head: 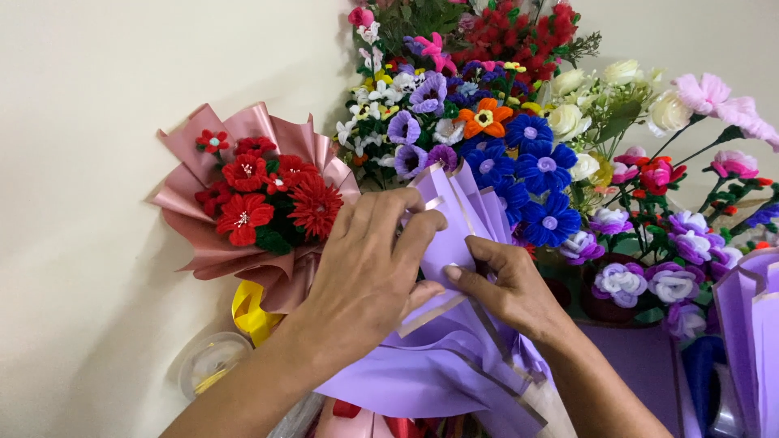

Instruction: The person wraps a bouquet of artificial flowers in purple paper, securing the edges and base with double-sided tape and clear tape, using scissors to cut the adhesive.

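Lilac wrapping paper (454, 211) pinched between left hand (369, 259) and right hand (507, 288); seemingly creased.

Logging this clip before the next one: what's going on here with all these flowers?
A person is working with both bare hands on the lilac wrapping paper of a bouquet of blue and purple handmade flowers. The left hand presses over the folded sheet, while the right hand pinches a pleat at its edge. A finished red bouquet in pink paper lies to the left, and more flowers stand to the right.
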